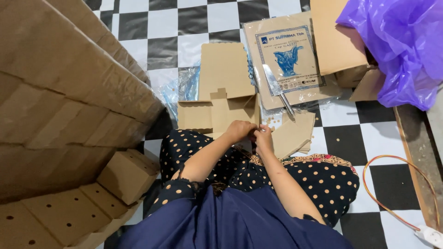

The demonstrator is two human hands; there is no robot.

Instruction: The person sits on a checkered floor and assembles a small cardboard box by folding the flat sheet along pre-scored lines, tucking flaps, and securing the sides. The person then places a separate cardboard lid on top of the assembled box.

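I sit on a checkered floor. My left hand [238, 130] and my right hand [263, 136] meet at the near edge of a flat die-cut cardboard box blank [225, 87] lying in front of my knees. Both hands pinch that edge, fingers closed on the cardboard. A small stack of cut cardboard pieces [293, 133] lies just right of my right hand. A knife [278, 90] rests on a brown paper package with a blue print [287, 57] beyond the blank.
Tall stacks of folded cardboard [60, 92] fill the left side, with a small assembled box [128, 174] and a perforated sheet [64, 214] below. An open carton [341, 41] with a purple plastic bag [401, 46] sits top right. A red-yellow cable [392, 203] runs bottom right.
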